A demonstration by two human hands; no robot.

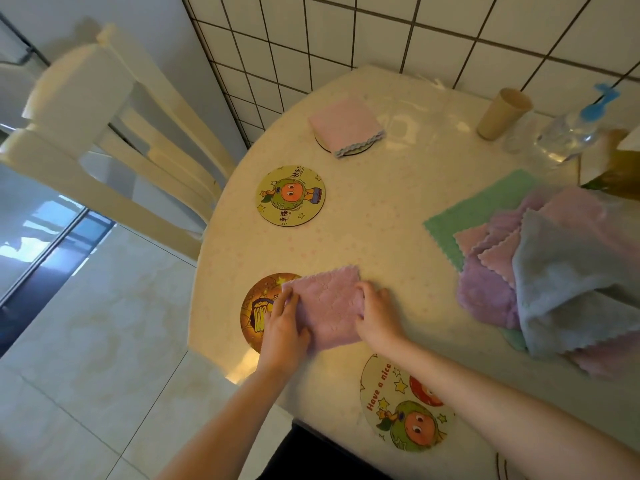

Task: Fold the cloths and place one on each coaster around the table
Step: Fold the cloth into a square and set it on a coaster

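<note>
Both hands (282,323) (377,313) grip folded cloth (329,306).

Bare tabletop (391,216) lies open mid-table; the cloth pile (540,271) crowds the right, a cup (504,112) and bottle (568,133) stand behind it, chair (114,133) flanks the left.

Bright, soft, perhaps window-lit; edges warped

Folded cloth (325,306) partly on near-left coaster (256,306); second folded cloth (344,124) on far coaster (325,143). Bare coaster (290,195) between them. Cloth pile (540,271) at right, cup (504,112) behind it.
</note>
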